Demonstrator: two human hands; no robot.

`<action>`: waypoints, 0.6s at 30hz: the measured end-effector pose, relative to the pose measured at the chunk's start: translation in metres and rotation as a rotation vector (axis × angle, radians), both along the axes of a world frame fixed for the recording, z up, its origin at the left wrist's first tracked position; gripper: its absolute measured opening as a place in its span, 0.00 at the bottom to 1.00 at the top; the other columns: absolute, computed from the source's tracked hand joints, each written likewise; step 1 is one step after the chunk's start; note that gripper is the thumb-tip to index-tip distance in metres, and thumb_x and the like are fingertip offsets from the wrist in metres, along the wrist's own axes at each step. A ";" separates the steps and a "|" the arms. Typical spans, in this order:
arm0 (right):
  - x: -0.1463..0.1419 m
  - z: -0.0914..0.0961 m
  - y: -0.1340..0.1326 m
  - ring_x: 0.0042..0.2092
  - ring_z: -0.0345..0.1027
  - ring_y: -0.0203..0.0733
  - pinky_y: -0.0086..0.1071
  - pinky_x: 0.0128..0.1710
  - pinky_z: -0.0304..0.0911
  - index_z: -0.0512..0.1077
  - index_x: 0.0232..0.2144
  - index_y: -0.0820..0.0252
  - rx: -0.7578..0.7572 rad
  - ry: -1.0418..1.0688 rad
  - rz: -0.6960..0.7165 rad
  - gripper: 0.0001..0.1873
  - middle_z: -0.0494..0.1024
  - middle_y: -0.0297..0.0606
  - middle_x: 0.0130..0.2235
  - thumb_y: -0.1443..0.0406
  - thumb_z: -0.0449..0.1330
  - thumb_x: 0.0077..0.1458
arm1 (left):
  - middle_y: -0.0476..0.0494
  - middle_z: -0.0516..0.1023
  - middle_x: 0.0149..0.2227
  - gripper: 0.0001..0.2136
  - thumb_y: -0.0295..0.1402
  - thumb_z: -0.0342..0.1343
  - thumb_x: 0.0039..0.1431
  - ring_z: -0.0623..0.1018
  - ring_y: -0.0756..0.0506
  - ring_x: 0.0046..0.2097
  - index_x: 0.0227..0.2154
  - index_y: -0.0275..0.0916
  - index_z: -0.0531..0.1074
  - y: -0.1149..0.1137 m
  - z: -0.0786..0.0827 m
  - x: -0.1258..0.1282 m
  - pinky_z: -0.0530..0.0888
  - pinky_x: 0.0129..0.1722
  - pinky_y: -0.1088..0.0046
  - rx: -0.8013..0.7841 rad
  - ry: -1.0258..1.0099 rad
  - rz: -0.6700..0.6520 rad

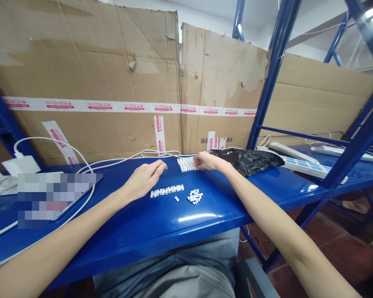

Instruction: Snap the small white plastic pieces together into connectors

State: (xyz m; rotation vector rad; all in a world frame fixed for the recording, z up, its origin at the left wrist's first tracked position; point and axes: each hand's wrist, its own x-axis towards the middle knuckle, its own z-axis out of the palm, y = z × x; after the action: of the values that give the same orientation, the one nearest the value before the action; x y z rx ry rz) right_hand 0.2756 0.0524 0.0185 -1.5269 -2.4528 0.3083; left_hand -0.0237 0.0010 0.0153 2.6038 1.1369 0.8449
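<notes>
- Centrally, a row of small white blocks point(167, 191) lies on the blue tabletop point(124, 231), slanting slightly, with dark notches showing between its pieces.
- Just below and to the right, small white pieces point(195, 197) sit in a loose, jumbled pile; a single white piece point(176, 198) lies apart, near the row's lower edge.
- Above, at the frame's middle, a ridged white array point(185, 164) shows tight rows, its right end partly hidden by the right hand point(202, 160), whose fingers curl down there; whether they grip it cannot be told.
- Left of center, the left hand point(146, 178) appears near the row's left end, fingers together and loosely bent; whether they hold anything cannot be seen.
</notes>
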 end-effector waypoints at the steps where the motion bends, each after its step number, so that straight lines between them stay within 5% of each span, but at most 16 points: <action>1: 0.000 0.000 0.000 0.28 0.68 0.34 0.26 0.30 0.60 0.74 0.30 0.64 0.002 0.001 -0.002 0.05 0.76 0.34 0.28 0.75 0.64 0.50 | 0.52 0.70 0.20 0.20 0.44 0.36 0.72 0.74 0.43 0.27 0.41 0.41 0.72 0.000 0.000 0.000 0.66 0.34 0.69 -0.001 0.003 0.000; 18: -0.003 0.002 -0.004 0.28 0.67 0.34 0.26 0.29 0.58 0.74 0.29 0.64 0.042 0.012 -0.001 0.05 0.76 0.34 0.26 0.75 0.65 0.50 | 0.52 0.70 0.20 0.21 0.44 0.36 0.71 0.74 0.43 0.28 0.41 0.41 0.72 -0.001 0.002 0.001 0.65 0.34 0.69 -0.021 0.028 0.008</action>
State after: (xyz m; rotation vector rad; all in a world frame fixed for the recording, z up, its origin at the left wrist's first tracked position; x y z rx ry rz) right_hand 0.2726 0.0480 0.0202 -1.5049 -2.4333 0.2637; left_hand -0.0230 0.0001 0.0169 2.6037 1.1577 0.7955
